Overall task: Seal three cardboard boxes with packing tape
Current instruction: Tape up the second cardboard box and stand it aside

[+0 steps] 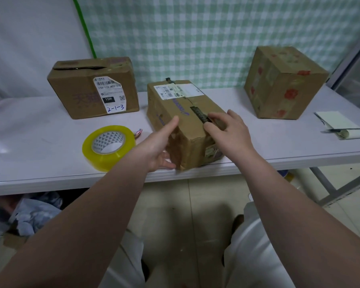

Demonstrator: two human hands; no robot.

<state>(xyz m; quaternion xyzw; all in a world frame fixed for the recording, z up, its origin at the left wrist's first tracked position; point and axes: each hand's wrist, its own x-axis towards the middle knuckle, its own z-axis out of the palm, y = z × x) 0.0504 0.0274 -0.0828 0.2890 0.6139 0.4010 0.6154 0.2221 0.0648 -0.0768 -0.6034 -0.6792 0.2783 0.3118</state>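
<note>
A long cardboard box lies in the middle of the white table, its near end at the front edge. My left hand holds its near left corner, thumb on top and fingers against the side. My right hand rests flat on the top by the centre seam, fingers fairly straight. A roll of yellowish packing tape lies flat to the left of that box. A second box with a shipping label and a gaping top stands at the back left. A third box with red flower prints stands at the back right.
A white notepad with a knife-like tool lies at the table's right end. A small pink item peeks out behind the tape roll. A checked curtain hangs behind the table. Clothes lie on the floor under the left side.
</note>
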